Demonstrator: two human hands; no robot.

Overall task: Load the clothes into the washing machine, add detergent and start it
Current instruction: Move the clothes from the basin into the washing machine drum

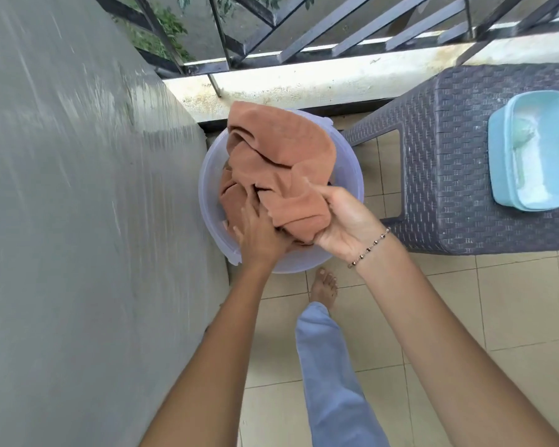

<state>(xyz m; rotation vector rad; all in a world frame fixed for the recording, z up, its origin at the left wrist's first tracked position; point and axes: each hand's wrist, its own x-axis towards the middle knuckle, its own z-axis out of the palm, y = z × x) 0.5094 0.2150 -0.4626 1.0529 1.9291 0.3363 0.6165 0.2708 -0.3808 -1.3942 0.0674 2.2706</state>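
Terracotta cloth [281, 162], crumpled, heaped above the bucket [352, 162] rim. The right hand [346, 227] pinched a fold; the left hand [259, 235] gripped cloth beneath. Bucket stood between grey panel [78, 188] and woven stool [459, 156].

We are on a home balcony used for laundry: a dark metal railing [207, 68] with greenery [168, 24] beyond, a stained concrete ledge [304, 82], beige floor tiles [513, 301], a round translucent lilac plastic basin [207, 195] heaped with terracotta cloth [281, 146], and a grey woven-pattern plastic stool [449, 156] bearing a pale blue rectangular plastic tub [495, 162] of white powder [536, 175].
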